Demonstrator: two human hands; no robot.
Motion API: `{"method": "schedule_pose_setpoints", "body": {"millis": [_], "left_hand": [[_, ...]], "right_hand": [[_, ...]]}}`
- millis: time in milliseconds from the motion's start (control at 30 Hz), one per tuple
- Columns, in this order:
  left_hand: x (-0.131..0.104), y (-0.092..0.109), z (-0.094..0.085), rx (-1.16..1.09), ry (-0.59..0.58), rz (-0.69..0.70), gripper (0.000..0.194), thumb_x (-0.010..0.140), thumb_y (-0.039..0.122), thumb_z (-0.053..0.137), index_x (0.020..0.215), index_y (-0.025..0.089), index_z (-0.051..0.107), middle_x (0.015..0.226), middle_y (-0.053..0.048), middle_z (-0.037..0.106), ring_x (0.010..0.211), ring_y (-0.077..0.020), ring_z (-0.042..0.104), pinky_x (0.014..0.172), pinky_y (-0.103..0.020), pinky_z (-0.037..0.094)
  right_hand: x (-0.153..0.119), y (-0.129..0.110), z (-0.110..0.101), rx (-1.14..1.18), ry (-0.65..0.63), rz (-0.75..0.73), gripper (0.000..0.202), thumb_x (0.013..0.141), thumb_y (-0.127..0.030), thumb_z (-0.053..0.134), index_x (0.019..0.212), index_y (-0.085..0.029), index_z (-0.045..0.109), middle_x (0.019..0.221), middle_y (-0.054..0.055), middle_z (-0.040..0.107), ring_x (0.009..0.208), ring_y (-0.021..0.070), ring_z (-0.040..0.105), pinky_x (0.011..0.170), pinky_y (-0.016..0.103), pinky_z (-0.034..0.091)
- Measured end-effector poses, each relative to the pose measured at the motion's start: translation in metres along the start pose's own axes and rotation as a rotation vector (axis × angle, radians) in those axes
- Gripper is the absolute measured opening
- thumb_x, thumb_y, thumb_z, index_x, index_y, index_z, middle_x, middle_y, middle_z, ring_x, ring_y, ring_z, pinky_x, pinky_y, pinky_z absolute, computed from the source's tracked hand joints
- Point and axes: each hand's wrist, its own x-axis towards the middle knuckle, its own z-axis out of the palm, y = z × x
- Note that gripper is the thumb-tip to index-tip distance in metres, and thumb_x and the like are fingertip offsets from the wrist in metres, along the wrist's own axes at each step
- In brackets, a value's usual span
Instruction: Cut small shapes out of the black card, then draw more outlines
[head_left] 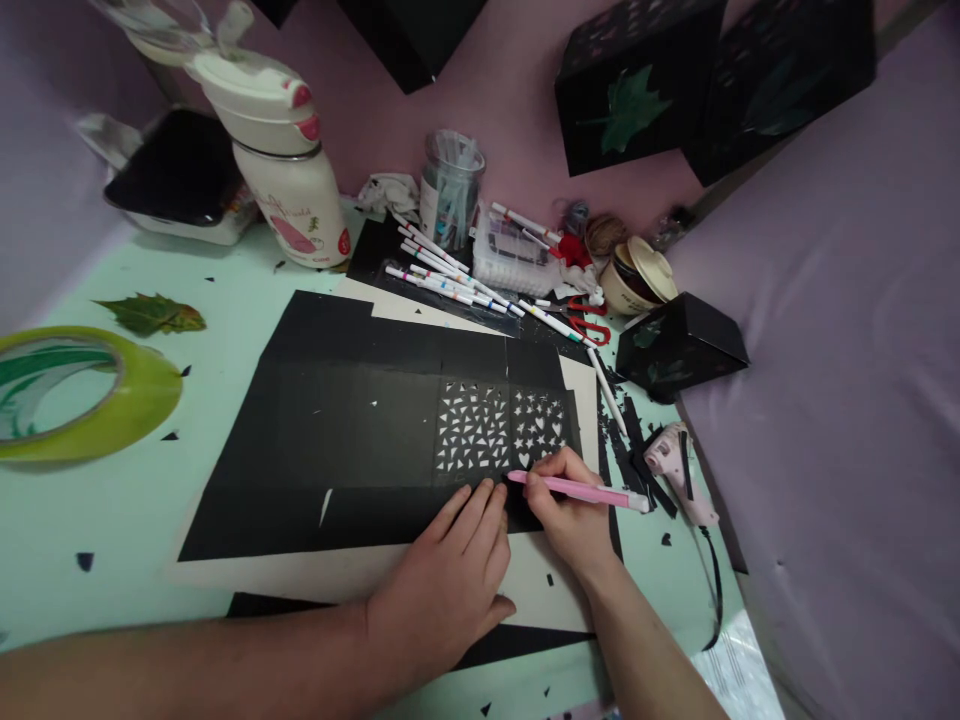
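Note:
A sheet of black card with fold lines lies on a larger pale sheet. One panel is pierced by many small triangles, and the panel beside it by stars and hearts. My left hand rests flat on the card's lower edge, fingers stretched out and close together. Just to its right, my right hand grips a slim pink pen-style craft knife. The knife's tip points left and meets the card near the lower corner of the triangle panel; its blade is too small to make out.
Left stand a roll of tape, a leaf and a white bottle. Behind the card are white markers, a jar of sticks and red scissors. Right are a black box and a glue gun.

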Motion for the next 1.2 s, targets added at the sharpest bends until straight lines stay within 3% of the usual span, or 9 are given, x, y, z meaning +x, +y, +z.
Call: {"method": "schedule_pose_setpoints", "body": {"millis": [367, 533, 1200], "left_hand": [[-0.0011, -0.0001, 0.0021, 0.009, -0.011, -0.007, 0.066, 0.087, 0.061, 0.049, 0.119, 0.005, 0.061, 0.136, -0.021, 0.053, 0.129, -0.0329, 0.044, 0.112, -0.046, 0.02], [-0.0022, 0.0007, 0.003, -0.001, -0.002, -0.012, 0.066, 0.086, 0.062, 0.05, 0.12, 0.006, 0.061, 0.136, -0.02, 0.053, 0.129, -0.033, 0.044, 0.111, -0.045, 0.02], [-0.0011, 0.0006, 0.0025, -0.004, 0.023, -0.017, 0.064, 0.085, 0.06, 0.05, 0.116, 0.006, 0.063, 0.134, -0.02, 0.055, 0.127, -0.0323, 0.046, 0.112, -0.045, 0.018]], "right_hand": [[-0.0003, 0.0038, 0.0034, -0.006, 0.076, 0.018, 0.024, 0.08, -0.021, 0.061, 0.063, -0.022, 0.045, 0.058, -0.004, 0.052, 0.054, 0.0134, 0.05, 0.054, 0.026, 0.041], [-0.0028, 0.006, 0.002, 0.055, 0.088, 0.042, 0.021, 0.083, -0.022, 0.06, 0.065, -0.022, 0.049, 0.06, -0.003, 0.055, 0.057, 0.0145, 0.054, 0.057, 0.028, 0.043], [-0.0013, 0.0006, -0.0004, 0.004, -0.003, 0.026, 0.016, 0.082, -0.023, 0.061, 0.067, -0.022, 0.056, 0.062, -0.001, 0.062, 0.059, 0.0162, 0.059, 0.057, 0.028, 0.045]]}}
